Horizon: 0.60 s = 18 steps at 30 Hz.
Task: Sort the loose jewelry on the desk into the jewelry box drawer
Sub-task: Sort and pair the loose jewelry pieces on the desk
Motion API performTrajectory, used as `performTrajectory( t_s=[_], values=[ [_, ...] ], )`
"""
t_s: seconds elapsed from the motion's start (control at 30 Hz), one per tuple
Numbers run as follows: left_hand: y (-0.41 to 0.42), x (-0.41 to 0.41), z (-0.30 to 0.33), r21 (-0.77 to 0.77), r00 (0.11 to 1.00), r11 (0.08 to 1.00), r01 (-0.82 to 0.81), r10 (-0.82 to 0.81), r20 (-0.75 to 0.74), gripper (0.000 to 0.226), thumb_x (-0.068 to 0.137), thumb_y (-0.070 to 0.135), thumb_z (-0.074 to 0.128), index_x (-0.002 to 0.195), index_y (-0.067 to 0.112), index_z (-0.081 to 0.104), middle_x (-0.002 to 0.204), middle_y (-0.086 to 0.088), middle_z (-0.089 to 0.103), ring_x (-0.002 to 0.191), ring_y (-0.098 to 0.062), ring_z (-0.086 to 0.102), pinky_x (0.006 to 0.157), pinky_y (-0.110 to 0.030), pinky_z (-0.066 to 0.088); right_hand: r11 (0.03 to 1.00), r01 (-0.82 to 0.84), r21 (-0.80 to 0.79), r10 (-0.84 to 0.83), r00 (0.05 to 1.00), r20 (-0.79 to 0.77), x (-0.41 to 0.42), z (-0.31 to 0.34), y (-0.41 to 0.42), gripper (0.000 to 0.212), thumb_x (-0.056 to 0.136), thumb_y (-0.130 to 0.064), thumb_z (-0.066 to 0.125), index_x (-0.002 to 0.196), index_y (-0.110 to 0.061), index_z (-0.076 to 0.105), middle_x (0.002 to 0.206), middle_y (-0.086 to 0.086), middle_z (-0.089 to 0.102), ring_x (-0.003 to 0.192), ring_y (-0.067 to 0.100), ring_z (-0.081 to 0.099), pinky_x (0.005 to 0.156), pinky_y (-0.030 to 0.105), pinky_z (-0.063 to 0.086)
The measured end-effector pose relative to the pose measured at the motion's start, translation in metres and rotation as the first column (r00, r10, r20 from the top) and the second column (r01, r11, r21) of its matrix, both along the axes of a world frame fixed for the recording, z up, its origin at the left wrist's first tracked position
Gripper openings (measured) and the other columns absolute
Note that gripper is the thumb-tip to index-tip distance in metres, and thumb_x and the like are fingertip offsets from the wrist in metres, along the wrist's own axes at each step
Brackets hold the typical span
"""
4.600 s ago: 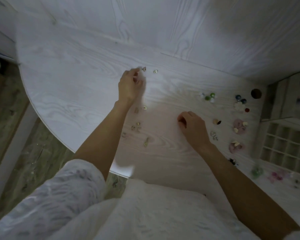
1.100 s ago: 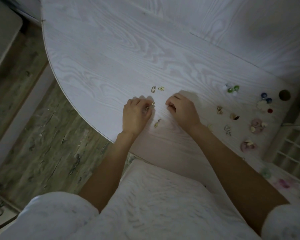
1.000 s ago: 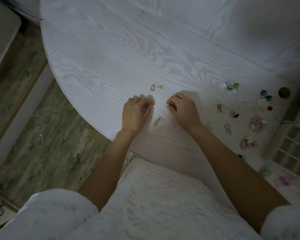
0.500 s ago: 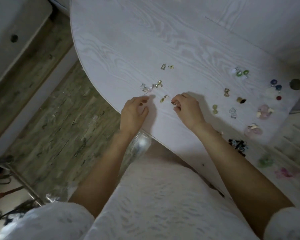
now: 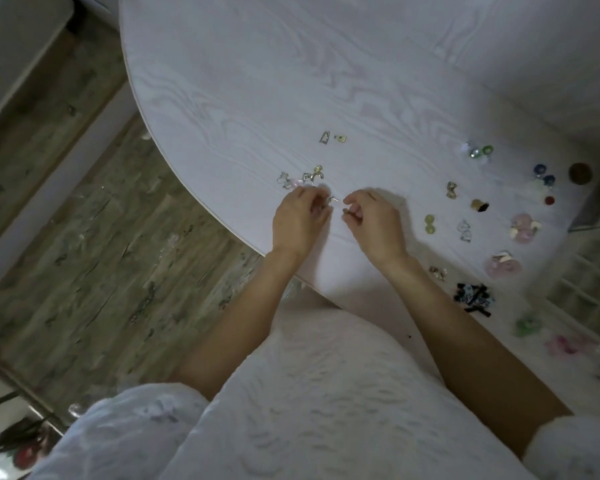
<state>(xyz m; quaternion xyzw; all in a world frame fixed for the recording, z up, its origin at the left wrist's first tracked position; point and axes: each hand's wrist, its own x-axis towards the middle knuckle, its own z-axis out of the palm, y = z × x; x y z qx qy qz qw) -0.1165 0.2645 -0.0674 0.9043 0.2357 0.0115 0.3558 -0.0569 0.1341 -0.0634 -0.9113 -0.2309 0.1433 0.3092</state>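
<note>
- Head view: my left hand (image 5: 298, 220) pinches a small gold earring (image 5: 330, 201) above the desk (image 5: 243, 81); my right hand (image 5: 374, 221) curls round something I cannot make out.
- I judge this the gathering step; next, carry the pieces right to the drawer (image 5: 589, 282).

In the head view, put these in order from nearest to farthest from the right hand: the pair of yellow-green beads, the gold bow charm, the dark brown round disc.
From the right hand:
1. Yellow-green beads, just to its right.
2. Gold bow charm, farther right and up the desk.
3. Dark brown disc, far right, near the box.
</note>
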Motion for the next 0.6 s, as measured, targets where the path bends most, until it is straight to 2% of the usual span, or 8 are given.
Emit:
performTrajectory(
  t_s=[0.07,0.17,0.23,0.3,0.37,0.47,0.6],
  values=[
    [0.003,-0.002,-0.001,-0.024,1.000,1.000,-0.001,0.001,0.023,0.013,0.081,0.018,0.066,0.094,0.015,0.065,0.089,-0.001,0.065,0.081,-0.016,0.059,0.074,-0.025,0.046,1.000,0.021,-0.006,-0.021,0.999,-0.024,0.002,-0.001,0.000,0.019,0.081,-0.003,0.067,0.099,-0.006,0.064,0.090,0.009,0.063,0.076,0.014,0.056,0.076,0.033,0.052],
    [0.007,-0.008,-0.002,-0.098,0.998,0.995,-0.037,0.041,0.043,0.019,0.081,0.012,0.067,0.099,0.017,0.067,0.091,0.001,0.066,0.079,-0.007,0.057,0.074,-0.004,0.039,0.999,0.039,0.005,-0.039,0.998,-0.048,0.002,-0.003,-0.001,0.018,0.081,0.000,0.065,0.098,-0.007,0.065,0.092,0.006,0.062,0.077,0.008,0.052,0.075,0.021,0.048],
    [0.008,-0.010,-0.002,-0.110,0.998,0.993,-0.035,0.041,0.052,0.022,0.081,0.009,0.066,0.101,0.016,0.067,0.092,0.001,0.066,0.079,-0.003,0.055,0.074,0.002,0.034,1.000,0.024,0.010,-0.024,0.999,-0.035,0.002,-0.003,-0.002,0.017,0.082,0.001,0.063,0.097,-0.006,0.065,0.092,0.007,0.062,0.078,0.010,0.053,0.075,0.022,0.048],
    [0.011,-0.011,-0.001,-0.076,0.999,0.997,-0.001,0.004,0.042,0.020,0.081,0.011,0.066,0.100,0.015,0.067,0.091,0.000,0.066,0.080,-0.006,0.055,0.072,-0.001,0.034,1.000,-0.002,0.004,0.002,1.000,-0.006,0.003,-0.002,-0.005,0.013,0.083,-0.001,0.060,0.095,-0.004,0.066,0.091,0.010,0.063,0.079,0.016,0.057,0.073,0.027,0.050],
    [0.013,-0.010,-0.001,-0.017,0.999,0.999,0.050,-0.050,0.022,0.015,0.082,0.016,0.066,0.097,0.014,0.066,0.091,-0.003,0.066,0.081,-0.013,0.059,0.071,-0.013,0.037,1.000,-0.015,-0.016,0.015,1.000,0.023,0.002,-0.001,-0.008,0.012,0.085,-0.004,0.058,0.095,-0.003,0.066,0.090,0.012,0.063,0.079,0.021,0.058,0.071,0.031,0.050],
    [0.018,-0.011,-0.002,0.035,0.996,0.996,0.084,-0.085,0.021,0.015,0.082,0.021,0.067,0.093,0.011,0.068,0.091,-0.005,0.067,0.081,-0.019,0.061,0.071,-0.025,0.043,0.998,-0.044,-0.053,0.047,0.997,0.067,0.001,-0.001,-0.010,0.015,0.088,-0.008,0.055,0.097,-0.003,0.066,0.093,0.012,0.063,0.081,0.023,0.060,0.070,0.030,0.049],
    [0.019,-0.014,0.000,-0.013,0.999,0.999,0.034,-0.033,0.028,0.017,0.080,0.020,0.069,0.095,0.012,0.066,0.091,-0.004,0.063,0.077,-0.012,0.056,0.071,-0.022,0.043,0.995,-0.070,-0.065,0.077,0.991,0.108,0.000,-0.002,-0.012,0.013,0.088,-0.006,0.056,0.092,-0.002,0.068,0.097,0.014,0.062,0.084,0.023,0.060,0.072,0.023,0.045]
  ],
)
